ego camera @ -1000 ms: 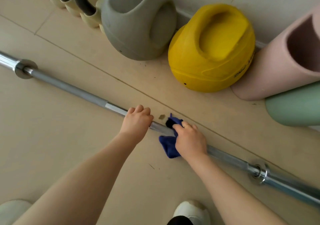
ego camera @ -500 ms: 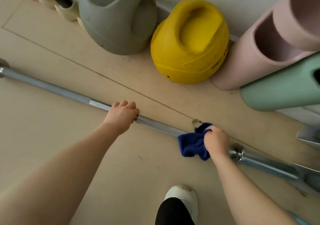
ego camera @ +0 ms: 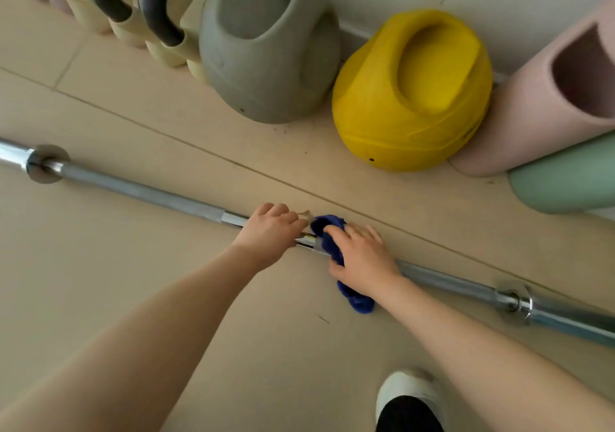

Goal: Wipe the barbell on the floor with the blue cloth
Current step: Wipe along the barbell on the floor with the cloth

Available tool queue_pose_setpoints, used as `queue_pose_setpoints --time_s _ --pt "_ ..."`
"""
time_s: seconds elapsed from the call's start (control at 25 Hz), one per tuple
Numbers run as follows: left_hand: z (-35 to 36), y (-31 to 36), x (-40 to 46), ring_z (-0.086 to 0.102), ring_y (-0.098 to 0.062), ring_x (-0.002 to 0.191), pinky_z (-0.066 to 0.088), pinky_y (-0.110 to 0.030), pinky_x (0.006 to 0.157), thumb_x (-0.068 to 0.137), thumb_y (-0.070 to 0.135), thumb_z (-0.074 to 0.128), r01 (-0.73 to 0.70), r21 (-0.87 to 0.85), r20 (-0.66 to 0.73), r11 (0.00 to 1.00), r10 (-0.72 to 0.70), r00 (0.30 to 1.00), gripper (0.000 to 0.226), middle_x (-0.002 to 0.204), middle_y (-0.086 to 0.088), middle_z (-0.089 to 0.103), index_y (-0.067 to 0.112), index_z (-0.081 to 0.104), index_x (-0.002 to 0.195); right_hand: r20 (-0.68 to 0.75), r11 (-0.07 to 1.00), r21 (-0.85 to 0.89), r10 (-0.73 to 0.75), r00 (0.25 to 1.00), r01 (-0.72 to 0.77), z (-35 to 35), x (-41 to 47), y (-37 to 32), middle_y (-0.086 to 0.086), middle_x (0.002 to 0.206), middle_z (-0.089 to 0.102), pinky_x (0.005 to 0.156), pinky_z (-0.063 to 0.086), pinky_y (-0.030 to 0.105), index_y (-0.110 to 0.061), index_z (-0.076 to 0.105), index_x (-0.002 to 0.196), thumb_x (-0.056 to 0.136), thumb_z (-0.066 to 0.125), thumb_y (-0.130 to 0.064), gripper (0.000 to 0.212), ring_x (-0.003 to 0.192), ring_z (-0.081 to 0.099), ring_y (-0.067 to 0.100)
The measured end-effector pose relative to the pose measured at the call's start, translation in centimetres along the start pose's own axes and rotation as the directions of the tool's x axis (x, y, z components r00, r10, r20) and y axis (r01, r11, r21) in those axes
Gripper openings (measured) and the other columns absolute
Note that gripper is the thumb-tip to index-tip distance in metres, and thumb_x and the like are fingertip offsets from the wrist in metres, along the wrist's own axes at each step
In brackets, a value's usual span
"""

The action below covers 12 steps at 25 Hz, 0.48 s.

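- Right hand (ego camera: 362, 262) w/ the crumpled dark-blue fleece cloth (ego camera: 332, 248) has slid back along the long grey steel barbell (ego camera: 143, 190): half a sec ago it was up by the right collar, now it sits mid-shaft, just beside the left hand (ego camera: 269, 232).
- Left hand is curled over the shaft at frame centre, steadying it; it looks much as it did 0.5 s ago.
- Right hand presses the cloth onto the bar, fingers spread fairly flat over the top. Cloth is draped across the shaft, its tail hanging down toward lower centre onto the beige floor (ego camera: 100, 265).
- Barbell lies on the floor, running from the left edge of frame diagonally to lower right, both collars in view.
- Progress, as a guess: right half of the shaft has had passes; the stretch from the left hand out to the left collar (ego camera: 46, 163), plus both sleeves, prob. not yet done.
- Writing: the yellow moulded kettlebell (ego camera: 412, 92), upper right, has dark lettering low on its right side, too small and skewed to read. No other labels legible.
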<state>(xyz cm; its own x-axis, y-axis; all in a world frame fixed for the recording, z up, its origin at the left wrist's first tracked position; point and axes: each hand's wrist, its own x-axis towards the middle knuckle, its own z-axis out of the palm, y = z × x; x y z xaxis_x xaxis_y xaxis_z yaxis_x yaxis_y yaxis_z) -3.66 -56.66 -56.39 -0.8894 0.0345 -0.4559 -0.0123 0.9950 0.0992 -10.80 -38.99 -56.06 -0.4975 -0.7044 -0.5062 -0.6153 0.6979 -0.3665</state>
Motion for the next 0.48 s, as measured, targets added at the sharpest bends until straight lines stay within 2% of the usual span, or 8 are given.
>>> queue_pose_setpoints --time_s 0.12,0.2,0.28,0.36,0.48 --pt "-1.4 -3.0 0.7 0.043 -0.024 0.123 0.036 -0.036 0.100 0.087 0.041 0.057 -0.045 -0.103 0.066 0.994 0.052 0.996 0.073 0.133 -0.002 0.047 0.024 0.017 0.144 -0.005 0.978 0.083 0.195 0.981 -0.194 0.1 0.6 -1.4 0.015 0.112 0.057 0.071 0.044 0.039 -0.012 0.042 0.117 0.090 0.046 -0.024 0.030 0.093 0.057 0.036" --pt "-2.1 -6.8 0.2 0.044 -0.024 0.122 0.037 -0.036 0.098 0.081 0.045 0.063 -0.058 -0.065 0.126 0.996 0.066 0.990 0.081 0.133 -0.002 0.045 0.024 0.018 0.144 -0.076 0.966 0.045 0.258 0.963 -0.255 0.5 2.0 -3.9 0.018 0.109 0.057 0.067 0.040 0.038 -0.007 0.042 0.116 0.094 0.039 -0.015 0.023 0.090 0.057 0.035" --pt "-1.5 -10.3 -1.5 0.044 -0.023 0.121 0.037 -0.035 0.097 0.078 0.044 0.066 -0.024 0.022 0.125 0.999 0.021 0.992 0.075 0.131 -0.002 0.046 0.024 0.027 0.139 -0.129 0.949 -0.043 0.304 0.944 -0.311 0.9 2.8 -6.0 0.018 0.113 0.057 0.073 0.042 0.038 -0.005 0.041 0.118 0.095 0.034 -0.008 0.024 0.094 0.056 0.033" --pt "-0.1 -12.4 -3.4 0.046 -0.022 0.118 0.038 -0.034 0.095 0.082 0.036 0.064 0.019 0.073 0.079 0.997 -0.025 0.997 0.058 0.129 0.000 0.047 0.024 0.038 0.132 -0.139 0.937 -0.047 0.336 0.931 -0.345 1.4 3.7 -7.3 0.018 0.117 0.054 0.078 0.042 0.038 -0.005 0.040 0.120 0.095 0.033 -0.005 0.027 0.099 0.055 0.034" --pt "1.7 -13.5 -4.6 0.050 -0.022 0.112 0.038 -0.032 0.091 0.087 0.023 0.059 0.054 0.023 -0.022 0.998 -0.054 0.998 0.038 0.119 0.001 0.055 0.022 0.048 0.123 -0.097 0.972 0.108 0.218 0.971 -0.207 1.9 6.0 -11.4 0.019 0.126 0.048 0.087 0.040 0.039 -0.006 0.037 0.129 0.091 0.037 -0.003 0.038 0.107 0.050 0.036"
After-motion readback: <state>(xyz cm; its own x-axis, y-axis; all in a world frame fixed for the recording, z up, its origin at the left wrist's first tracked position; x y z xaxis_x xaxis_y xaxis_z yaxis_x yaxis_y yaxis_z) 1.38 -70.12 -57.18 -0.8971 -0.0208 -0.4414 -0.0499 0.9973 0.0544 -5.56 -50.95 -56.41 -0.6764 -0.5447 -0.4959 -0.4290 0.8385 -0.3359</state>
